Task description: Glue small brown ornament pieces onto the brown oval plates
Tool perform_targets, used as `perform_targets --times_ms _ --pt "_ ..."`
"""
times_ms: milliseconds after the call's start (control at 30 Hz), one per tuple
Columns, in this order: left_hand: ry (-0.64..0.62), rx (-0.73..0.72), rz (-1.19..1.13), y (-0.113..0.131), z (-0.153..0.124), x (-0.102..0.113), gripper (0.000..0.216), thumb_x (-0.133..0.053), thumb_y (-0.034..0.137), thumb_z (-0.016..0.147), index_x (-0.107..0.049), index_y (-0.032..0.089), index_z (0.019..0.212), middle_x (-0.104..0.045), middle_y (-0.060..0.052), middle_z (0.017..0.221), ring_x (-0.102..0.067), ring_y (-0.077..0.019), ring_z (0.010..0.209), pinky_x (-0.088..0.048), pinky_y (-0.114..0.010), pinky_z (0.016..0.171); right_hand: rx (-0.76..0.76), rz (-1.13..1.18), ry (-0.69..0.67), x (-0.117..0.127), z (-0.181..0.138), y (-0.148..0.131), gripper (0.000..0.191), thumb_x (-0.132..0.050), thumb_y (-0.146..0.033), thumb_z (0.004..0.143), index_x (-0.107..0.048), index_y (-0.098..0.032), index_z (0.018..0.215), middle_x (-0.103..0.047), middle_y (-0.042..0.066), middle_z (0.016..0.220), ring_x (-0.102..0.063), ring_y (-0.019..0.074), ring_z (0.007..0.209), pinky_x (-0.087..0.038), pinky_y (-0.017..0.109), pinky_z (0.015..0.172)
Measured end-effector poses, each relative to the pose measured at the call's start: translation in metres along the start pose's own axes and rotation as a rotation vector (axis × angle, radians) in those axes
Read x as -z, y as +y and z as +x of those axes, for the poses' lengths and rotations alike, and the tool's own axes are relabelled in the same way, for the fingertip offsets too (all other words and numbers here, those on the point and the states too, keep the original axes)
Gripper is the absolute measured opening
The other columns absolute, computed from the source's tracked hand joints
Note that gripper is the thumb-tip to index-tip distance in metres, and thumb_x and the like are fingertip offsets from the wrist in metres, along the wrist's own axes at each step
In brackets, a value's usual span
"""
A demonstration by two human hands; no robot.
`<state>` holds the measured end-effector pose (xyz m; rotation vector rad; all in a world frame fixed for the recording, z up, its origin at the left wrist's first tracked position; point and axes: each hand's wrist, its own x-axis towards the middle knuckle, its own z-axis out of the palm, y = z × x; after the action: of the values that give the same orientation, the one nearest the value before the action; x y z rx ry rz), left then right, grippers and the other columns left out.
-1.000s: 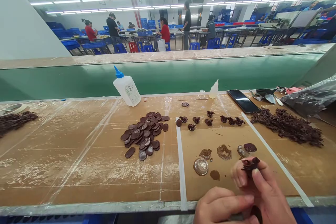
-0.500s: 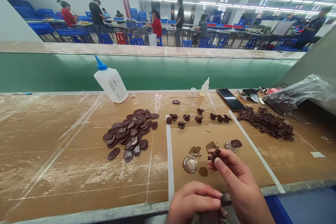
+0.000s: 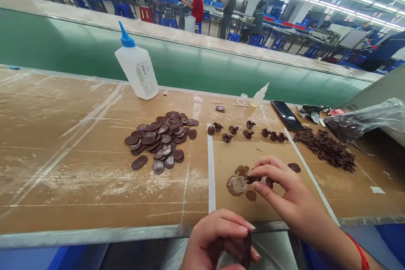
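My left hand (image 3: 218, 240), at the bottom edge, pinches a dark brown oval disc (image 3: 247, 249) seen nearly edge-on. Between the fingertips of my right hand (image 3: 278, 185) is a small dark brown figure (image 3: 252, 179), partly covered by the fingers. It is right beside a small clear cup (image 3: 238, 185) that stands in a wet-looking stain; whether they touch I cannot tell. Behind the cup, a shiny brown patch (image 3: 241, 170) marks the board. Past my right hand lies another brown disc (image 3: 294, 167).
A heap of brown discs (image 3: 158, 137) lies left of the white-taped board. Small figures mounted on discs (image 3: 248, 134) line its back. Loose dark figures (image 3: 325, 149) are piled right, near a phone (image 3: 286, 114). A blue-capped bottle (image 3: 139, 69) and a small dropper bottle (image 3: 259, 96) stand behind.
The camera view has tilted. My right hand has brought the figure down beside the clear cup. My left hand has turned and shifted left, and the disc in it now shows.
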<state>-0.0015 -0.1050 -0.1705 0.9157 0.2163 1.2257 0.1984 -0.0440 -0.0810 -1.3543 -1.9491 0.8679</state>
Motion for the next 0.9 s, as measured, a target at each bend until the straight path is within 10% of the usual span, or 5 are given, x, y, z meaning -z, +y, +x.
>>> perform_targets --times_ms 900 --pt "0.069 -0.027 -0.014 0.000 -0.001 -0.014 0.044 -0.083 0.010 0.082 -0.078 0.029 0.121 -0.074 -0.011 0.120 -0.082 -0.0214 0.086 -0.066 -0.028 0.075 -0.131 -0.275 0.017 -0.012 0.004 -0.015 0.019 -0.068 -0.034 0.091 -0.071 -0.021 0.077 -0.069 0.000 0.069 -0.062 0.0187 0.065 -0.045 0.029 0.059"
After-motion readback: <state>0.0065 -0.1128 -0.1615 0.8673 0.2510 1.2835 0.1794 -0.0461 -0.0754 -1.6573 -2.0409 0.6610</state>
